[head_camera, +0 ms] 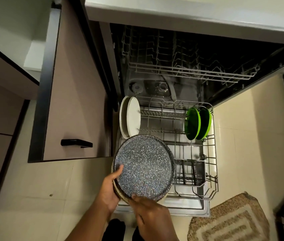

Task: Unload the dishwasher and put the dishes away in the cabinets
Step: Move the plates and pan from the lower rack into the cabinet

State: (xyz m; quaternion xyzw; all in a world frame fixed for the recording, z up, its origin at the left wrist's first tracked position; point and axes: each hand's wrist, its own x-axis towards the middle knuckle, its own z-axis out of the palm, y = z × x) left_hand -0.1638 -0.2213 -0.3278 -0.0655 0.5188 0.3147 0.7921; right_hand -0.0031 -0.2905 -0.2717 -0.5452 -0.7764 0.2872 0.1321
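Seen from the head camera, a speckled plate (144, 166) atop a stack is gripped by the left hand (110, 186) and pinched at its near rim by the right hand (148, 208) above the lower rack (212, 164). Two white plates (130, 117) and two green plates (197, 123) are stood upright in that rack

Dim warm indoor light, dishwasher cavity (198, 54) in deep shadow, wide-angle bending at edges, slightly soft

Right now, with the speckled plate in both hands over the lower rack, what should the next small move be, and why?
Probably lift the speckled plate clear of the lower rack and swing it left toward the open cabinet door. The left hand grips its rim, thumb on top, the right hand steadies the near edge, and another plate seems stacked beneath. White plates and green plates can wait.
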